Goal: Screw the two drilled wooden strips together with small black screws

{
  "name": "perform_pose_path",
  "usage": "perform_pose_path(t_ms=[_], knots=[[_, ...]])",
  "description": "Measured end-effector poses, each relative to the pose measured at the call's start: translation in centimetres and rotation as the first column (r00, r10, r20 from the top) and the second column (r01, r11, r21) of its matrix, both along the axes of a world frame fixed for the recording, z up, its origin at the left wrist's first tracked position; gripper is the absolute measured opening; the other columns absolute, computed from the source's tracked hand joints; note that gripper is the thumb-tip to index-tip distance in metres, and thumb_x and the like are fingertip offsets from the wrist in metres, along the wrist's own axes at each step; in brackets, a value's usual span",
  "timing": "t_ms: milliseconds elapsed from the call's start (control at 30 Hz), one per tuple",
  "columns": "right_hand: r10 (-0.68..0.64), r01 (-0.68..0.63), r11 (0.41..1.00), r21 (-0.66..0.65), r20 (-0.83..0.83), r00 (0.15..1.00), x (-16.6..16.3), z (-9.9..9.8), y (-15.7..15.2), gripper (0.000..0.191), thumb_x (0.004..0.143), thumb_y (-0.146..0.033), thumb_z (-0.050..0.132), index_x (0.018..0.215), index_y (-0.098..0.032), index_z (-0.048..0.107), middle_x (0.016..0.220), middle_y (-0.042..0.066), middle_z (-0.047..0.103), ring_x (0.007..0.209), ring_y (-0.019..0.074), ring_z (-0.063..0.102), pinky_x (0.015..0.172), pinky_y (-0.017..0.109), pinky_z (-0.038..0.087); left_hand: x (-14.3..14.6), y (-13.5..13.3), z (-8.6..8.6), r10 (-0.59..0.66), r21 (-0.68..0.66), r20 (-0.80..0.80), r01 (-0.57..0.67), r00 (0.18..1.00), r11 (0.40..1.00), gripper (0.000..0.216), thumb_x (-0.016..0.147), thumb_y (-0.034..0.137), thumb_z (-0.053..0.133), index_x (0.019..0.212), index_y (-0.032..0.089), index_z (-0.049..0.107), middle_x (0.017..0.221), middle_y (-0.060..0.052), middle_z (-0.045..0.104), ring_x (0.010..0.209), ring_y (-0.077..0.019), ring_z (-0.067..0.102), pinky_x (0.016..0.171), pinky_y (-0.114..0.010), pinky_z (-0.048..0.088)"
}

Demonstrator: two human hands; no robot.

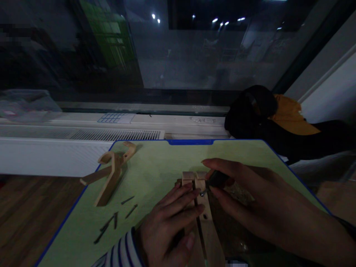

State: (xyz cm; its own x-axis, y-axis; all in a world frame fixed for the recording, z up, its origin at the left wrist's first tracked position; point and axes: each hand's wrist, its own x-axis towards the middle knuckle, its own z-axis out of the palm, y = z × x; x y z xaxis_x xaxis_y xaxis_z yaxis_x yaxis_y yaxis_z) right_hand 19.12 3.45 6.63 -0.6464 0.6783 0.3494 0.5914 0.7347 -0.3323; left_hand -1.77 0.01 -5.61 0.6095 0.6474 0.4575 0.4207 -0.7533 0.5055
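"Slats' heading?"
"Two wooden slats point(205, 204), near side of table, long axis 6 to 12, tips toward 12. Left hand point(171, 218) flat across them, fingers slightly parted. Right hand point(247, 193) pinches dark tool point(218, 179) closely; its tip at right slat, contact unclear."
"Room?"
"Bare tabletop point(167, 159) toward 12, up to blue rim point(190, 142)."
"Obstacles?"
"Right hand fills 3. Screws point(115, 220) at 9; wooden hook piece point(118, 168) at 10, jutting past rim."

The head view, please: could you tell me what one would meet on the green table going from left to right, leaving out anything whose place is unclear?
Joined wooden hooks, left hand, wooden slats, right hand.
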Motion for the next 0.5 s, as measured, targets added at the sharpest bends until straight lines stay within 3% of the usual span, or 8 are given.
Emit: perform_pose_path(t_ms=[500], knots=[[-0.031,0.031,0.999,-0.042,0.007,1.0,0.27,-0.56,0.21,0.037,0.085,-0.019,0.048,0.122,-0.019,0.048,0.098,0.007,0.069,0.081,0.0196,0.068,0.062,0.026,0.055,-0.07,0.03,0.2,-0.019,0.013,0.013,0.019,1.0,1.0,0.045,0.085,0.03,0.041,0.127,0.015,0.048,0.141,-0.01,0.04,0.132,-0.0267,0.029,0.107,-0.049,0.028]])
